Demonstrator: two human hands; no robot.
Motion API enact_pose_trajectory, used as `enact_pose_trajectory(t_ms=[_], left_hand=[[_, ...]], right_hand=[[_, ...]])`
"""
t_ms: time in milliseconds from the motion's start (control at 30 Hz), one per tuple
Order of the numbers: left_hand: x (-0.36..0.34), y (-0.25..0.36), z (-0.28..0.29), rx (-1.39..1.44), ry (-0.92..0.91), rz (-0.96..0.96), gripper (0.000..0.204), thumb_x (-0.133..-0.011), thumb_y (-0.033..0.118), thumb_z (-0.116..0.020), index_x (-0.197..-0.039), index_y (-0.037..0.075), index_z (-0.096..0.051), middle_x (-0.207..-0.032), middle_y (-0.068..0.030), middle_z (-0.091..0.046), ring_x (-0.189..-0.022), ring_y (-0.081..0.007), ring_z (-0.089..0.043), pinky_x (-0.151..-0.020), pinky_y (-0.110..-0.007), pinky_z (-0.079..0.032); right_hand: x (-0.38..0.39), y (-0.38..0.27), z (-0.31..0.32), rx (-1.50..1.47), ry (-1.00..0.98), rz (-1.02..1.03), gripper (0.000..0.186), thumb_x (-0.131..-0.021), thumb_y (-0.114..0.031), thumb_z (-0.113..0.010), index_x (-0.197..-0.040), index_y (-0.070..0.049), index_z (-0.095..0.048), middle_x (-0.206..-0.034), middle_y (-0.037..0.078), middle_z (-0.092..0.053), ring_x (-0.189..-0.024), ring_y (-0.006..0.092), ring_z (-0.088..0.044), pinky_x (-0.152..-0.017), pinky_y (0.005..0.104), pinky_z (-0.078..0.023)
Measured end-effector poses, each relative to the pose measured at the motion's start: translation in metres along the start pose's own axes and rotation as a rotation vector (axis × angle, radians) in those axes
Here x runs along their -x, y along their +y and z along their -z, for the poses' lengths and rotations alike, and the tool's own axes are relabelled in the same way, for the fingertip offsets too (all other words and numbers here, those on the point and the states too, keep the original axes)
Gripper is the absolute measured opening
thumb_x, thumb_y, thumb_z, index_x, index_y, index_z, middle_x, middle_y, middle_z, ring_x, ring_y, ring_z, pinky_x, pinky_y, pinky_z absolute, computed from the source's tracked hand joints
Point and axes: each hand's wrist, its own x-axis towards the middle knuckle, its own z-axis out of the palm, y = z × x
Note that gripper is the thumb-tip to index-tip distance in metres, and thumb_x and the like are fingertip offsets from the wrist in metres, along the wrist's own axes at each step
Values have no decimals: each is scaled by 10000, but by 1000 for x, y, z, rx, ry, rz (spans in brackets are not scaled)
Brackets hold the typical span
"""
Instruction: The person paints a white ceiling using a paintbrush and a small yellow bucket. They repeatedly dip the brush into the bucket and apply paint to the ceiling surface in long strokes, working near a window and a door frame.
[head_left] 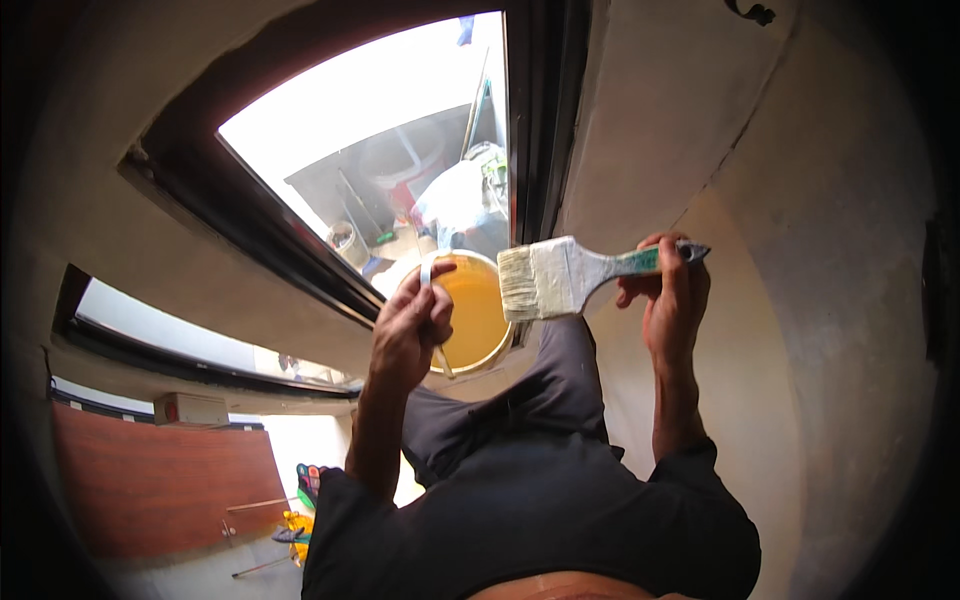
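Note:
My right hand [670, 292] grips a wide flat paintbrush [556, 280] by its green handle, the bristles pointing left. Whitish paint coats the bristles and ferrule. To the left of the bristle tip, my left hand [408, 325] is closed around a thin, pale, stick-like tool [427, 272]. It stands roughly upright, with a flat light end above the fingers and a narrow end below; its exact kind I cannot make out. Below and between the hands is a round bucket [497, 356] with a white rim and a yellow-ochre inside. The brush is apart from the tool.
A dark-framed window [545, 120] shows a bright outdoor area with a small bucket [345, 240] and piled items. Pale walls [690, 110] rise on the right. At lower left are a reddish-brown wooden panel [170, 480] and yellow-handled tools [297, 530].

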Motion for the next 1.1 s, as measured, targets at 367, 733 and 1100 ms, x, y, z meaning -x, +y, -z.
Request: enact_pose_trajectory(t_ms=[367, 733, 1100], left_hand=[[-8, 6, -18, -81, -91, 11, 524, -1010, 446, -333, -1143, -35, -492, -620, 71, -292, -492, -34, -204, -462, -219, -162], [0, 5, -31, -10, -142, 61, 604, -1010, 495, -278, -1160, -57, -473, -624, 64, -303, -482, -32, -199, -450, -206, -167], [2, 3, -41, 32, -157, 72, 526, -1031, 429, -284, -1138, -41, -494, -650, 52, -318, -508, -32, -195, -464, -194, -161]], right_hand=[[-12, 3, -38, 352, -474, 151, 213, -903, -221, -632, -883, -11, -601, -611, 43, -595, -518, 89, -577, -468, 226, -445], [-10, 68, -68, 1014, -864, 257, 305, -814, -288, -739, -942, -15, -691, -724, 163, -682, -660, 274, -691, -677, 367, -547], [-5, 64, -69, 1238, -979, 219, 303, -826, -319, -709, -955, -44, -698, -761, 153, -687, -713, 279, -693, -731, 384, -548]])
